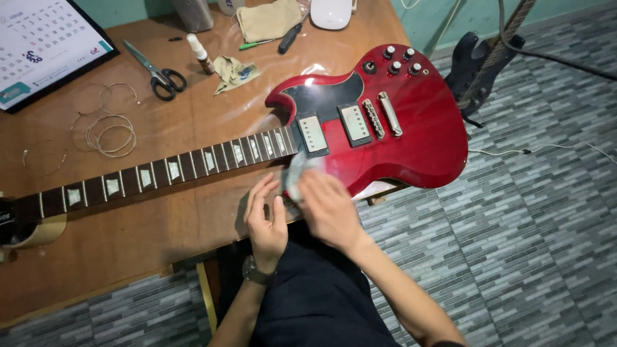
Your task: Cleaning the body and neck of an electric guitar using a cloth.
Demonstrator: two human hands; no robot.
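Gripping a cloth (294, 177), our right hand (329, 209) wipes the red guitar (411, 138) while our left (267, 222) rests flat, empty, on the counter (160, 225).

Scissors (157, 72), coiled strings (110, 130), a small bottle (200, 54) and a calendar (45, 45) lie on the table (128, 238)

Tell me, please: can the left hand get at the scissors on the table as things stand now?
Probably yes: the left hand lies flat and empty, and only the guitar neck lies between it and the scissors.
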